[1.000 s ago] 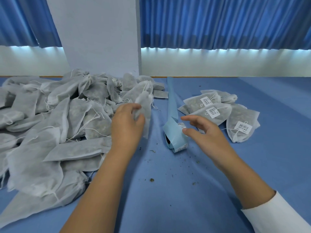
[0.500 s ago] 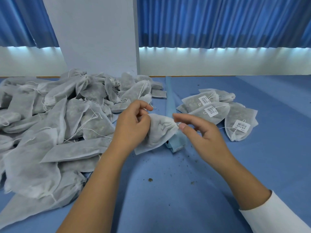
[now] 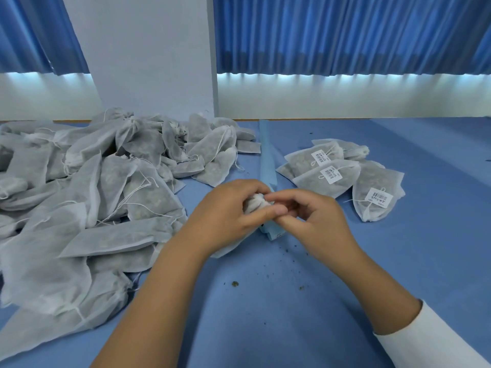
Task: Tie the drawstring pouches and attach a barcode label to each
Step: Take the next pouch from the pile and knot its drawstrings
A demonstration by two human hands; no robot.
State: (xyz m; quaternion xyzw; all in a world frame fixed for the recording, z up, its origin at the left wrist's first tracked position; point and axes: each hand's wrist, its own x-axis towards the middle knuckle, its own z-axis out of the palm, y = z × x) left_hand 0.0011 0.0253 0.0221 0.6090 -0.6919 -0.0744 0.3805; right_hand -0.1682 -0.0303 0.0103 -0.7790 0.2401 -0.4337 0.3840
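Nearest you, your white sleeve (image 3: 435, 338) covers the right forearm above the blue table (image 3: 265, 328), where dark crumbs (image 3: 235, 283) lie scattered. Your hands meet over the middle of the table. Your left hand (image 3: 225, 216) curls its fingers round the gathered mouth of a drawstring pouch (image 3: 254, 204), whose body trails beneath your palm to the tabletop. Your right hand (image 3: 316, 219) has its fingers curled in narrow against that same bunched mouth, forefinger tip on the fabric; whether they pinch the string itself is hidden. Just under your hands sits the label roll (image 3: 273, 233), its blue backing strip (image 3: 267, 160) running away from you. To the left lies a big heap of unlabelled pouches (image 3: 93, 195); to the right lies a small cluster of labelled pouches (image 3: 332, 176), each bearing a barcode label (image 3: 378, 197). Beyond them stand a white pillar (image 3: 148, 62) and blue curtains (image 3: 345, 35).
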